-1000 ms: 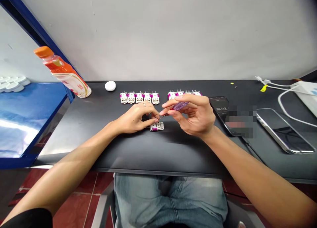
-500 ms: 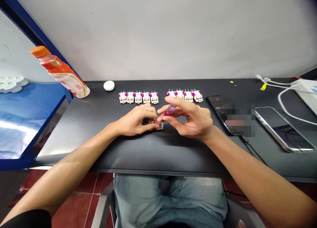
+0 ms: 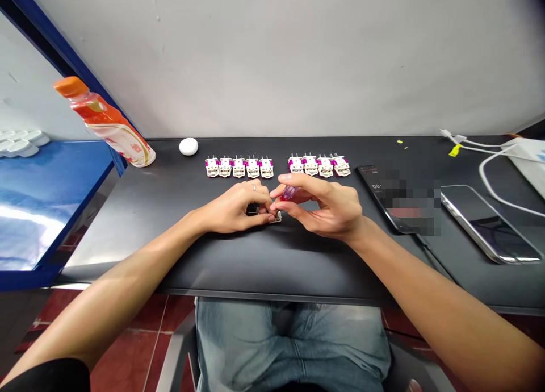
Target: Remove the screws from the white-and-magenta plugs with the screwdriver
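My left hand (image 3: 236, 207) rests on the black table with its fingers closed on a small white plug part (image 3: 278, 216), mostly hidden under the fingertips. Between the thumb and fingers of my right hand (image 3: 334, 207) is a small screwdriver (image 3: 288, 194) with a clear purple-red handle. It slants down toward the plug part; its tip is hidden by my fingers, so contact cannot be made out. Beyond my hands, several white and purple plug parts (image 3: 239, 167) with metal pins stand in a row. A second row of similar plug parts (image 3: 326, 166) lies to its right.
At the far left stands an orange-capped bottle (image 3: 113, 128), with a round white case (image 3: 188, 146) near it. On the right lie a black phone (image 3: 374, 190) on a cable, a second phone (image 3: 489, 224), and a white cable (image 3: 489, 182). A pale wall (image 3: 272, 62) rises behind the table.
My right hand has shifted slightly left, and the screwdriver handle has turned and stands a little more upright. My left hand keeps its place on the plug part.
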`<state>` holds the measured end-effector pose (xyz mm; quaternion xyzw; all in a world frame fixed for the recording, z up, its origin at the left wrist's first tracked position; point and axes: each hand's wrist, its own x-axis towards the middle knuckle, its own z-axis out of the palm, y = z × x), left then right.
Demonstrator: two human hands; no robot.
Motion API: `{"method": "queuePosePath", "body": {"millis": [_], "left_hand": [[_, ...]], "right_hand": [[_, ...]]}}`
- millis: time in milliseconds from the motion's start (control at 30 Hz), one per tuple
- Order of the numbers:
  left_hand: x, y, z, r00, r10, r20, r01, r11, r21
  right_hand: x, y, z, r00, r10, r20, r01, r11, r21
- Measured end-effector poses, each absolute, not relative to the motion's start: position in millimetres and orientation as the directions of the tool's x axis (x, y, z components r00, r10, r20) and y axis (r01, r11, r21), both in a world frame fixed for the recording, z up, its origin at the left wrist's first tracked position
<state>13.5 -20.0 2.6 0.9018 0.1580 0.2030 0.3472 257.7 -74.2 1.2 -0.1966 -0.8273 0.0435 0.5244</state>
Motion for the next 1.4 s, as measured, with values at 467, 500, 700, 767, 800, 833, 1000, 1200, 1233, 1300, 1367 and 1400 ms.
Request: {"method": "queuePosePath", "body": {"millis": [467, 500, 700, 767, 800, 833, 1000, 1200, 1233, 1300, 1367, 1400], "left_hand": [[14.6, -20.5, 5.7, 0.864, 0.416, 0.285, 0.13, -0.729, 0.672], [14.2, -20.2, 6.0, 0.863, 0.415, 0.29, 0.123, -0.728, 0.674], [6.5, -13.9, 3.8, 0.87, 0.414, 0.268, 0.152, -0.742, 0.653], [4.8, -11.8, 1.0, 0.876, 0.405, 0.261, 0.147, -0.74, 0.657], [4.4, -11.0, -0.4, 0.879, 0.397, 0.265, 0.137, -0.742, 0.657], [4.4, -10.5, -1.5, 0.879, 0.388, 0.278, 0.123, -0.747, 0.653], [5.2, -10.7, -2.0, 0.875, 0.386, 0.291, 0.117, -0.753, 0.647], [6.2, -11.6, 0.4, 0.874, 0.391, 0.287, 0.107, -0.732, 0.673], [6.3, -11.5, 0.3, 0.873, 0.389, 0.294, 0.101, -0.735, 0.671], [6.1, -11.1, -0.3, 0.871, 0.394, 0.295, 0.11, -0.74, 0.664], [5.5, -10.6, -1.0, 0.874, 0.402, 0.271, 0.131, -0.734, 0.666], [5.3, -10.4, -1.3, 0.875, 0.403, 0.267, 0.131, -0.73, 0.671]], "right_hand": [[257.0, -74.5, 0.5, -0.395, 0.369, 0.841, 0.272, 0.922, -0.276], [256.7, -75.1, 1.3, -0.402, 0.378, 0.834, 0.265, 0.92, -0.289], [253.4, -76.8, 8.8, -0.338, 0.312, 0.888, 0.303, 0.929, -0.211], [253.8, -76.5, 9.5, -0.324, 0.295, 0.899, 0.33, 0.926, -0.185], [254.4, -76.3, 9.4, -0.339, 0.3, 0.892, 0.33, 0.925, -0.186], [255.1, -76.2, 9.1, -0.365, 0.312, 0.877, 0.321, 0.927, -0.197], [257.7, -75.3, 8.3, -0.348, 0.328, 0.878, 0.319, 0.922, -0.218], [257.2, -74.2, 10.1, -0.409, 0.356, 0.84, 0.298, 0.922, -0.246], [256.9, -74.3, 10.3, -0.405, 0.368, 0.837, 0.291, 0.92, -0.263], [256.4, -74.6, 10.8, -0.367, 0.342, 0.865, 0.311, 0.922, -0.232], [256.6, -74.4, 11.4, -0.347, 0.303, 0.888, 0.344, 0.922, -0.18], [257.0, -74.3, 11.5, -0.362, 0.303, 0.881, 0.346, 0.922, -0.175]]}}
